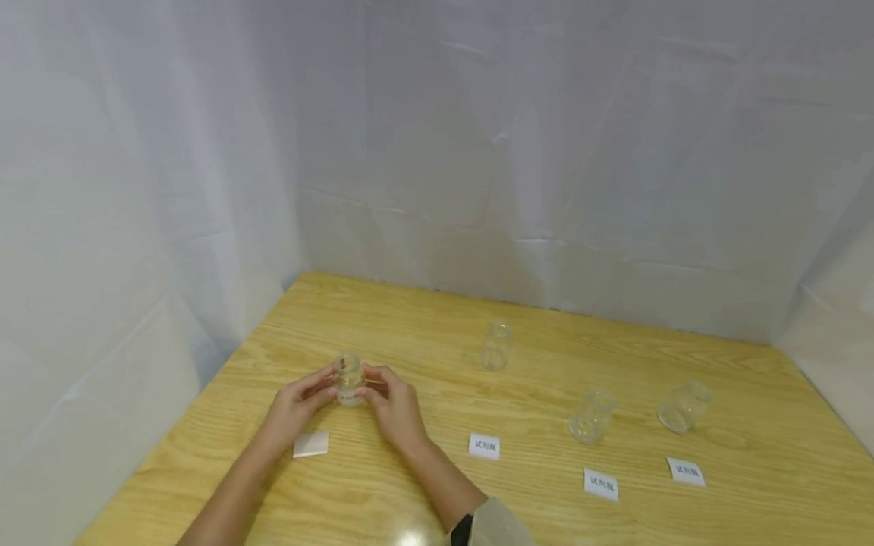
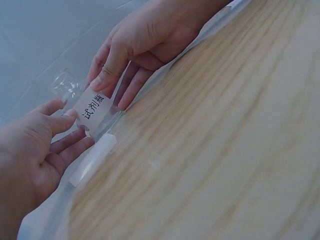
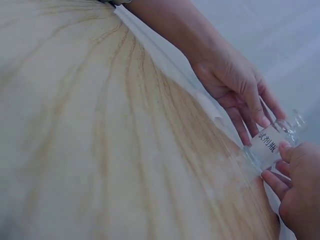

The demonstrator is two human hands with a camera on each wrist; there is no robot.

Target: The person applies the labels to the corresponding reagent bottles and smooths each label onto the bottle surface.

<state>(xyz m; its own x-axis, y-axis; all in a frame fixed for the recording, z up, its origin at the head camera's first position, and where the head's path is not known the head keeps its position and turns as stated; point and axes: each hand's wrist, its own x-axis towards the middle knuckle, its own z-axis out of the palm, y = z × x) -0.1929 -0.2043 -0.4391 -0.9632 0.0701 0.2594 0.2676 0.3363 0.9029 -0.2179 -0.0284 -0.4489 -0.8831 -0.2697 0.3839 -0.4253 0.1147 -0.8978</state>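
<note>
A small clear glass bottle (image 1: 349, 377) stands at the left of the table, held between both hands. On its front sits a white label (image 2: 93, 108) with printed characters, also visible in the right wrist view. My left hand (image 1: 293, 413) grips the bottle's left side, with the thumb at the label's left edge. From the other side my right hand (image 1: 398, 409) holds it, its thumb (image 3: 284, 145) on the label's right end. Just in front of the left hand lies a blank white paper piece (image 1: 310, 444).
Three more clear glass bottles stand to the right: one farther back (image 1: 496, 346), one at centre right (image 1: 591, 417) and one at far right (image 1: 684, 407). Printed labels lie before them: a left label (image 1: 484, 446), a middle label (image 1: 601, 484) and a right label (image 1: 686, 472). White sheeting (image 1: 437, 152) surrounds the wooden table.
</note>
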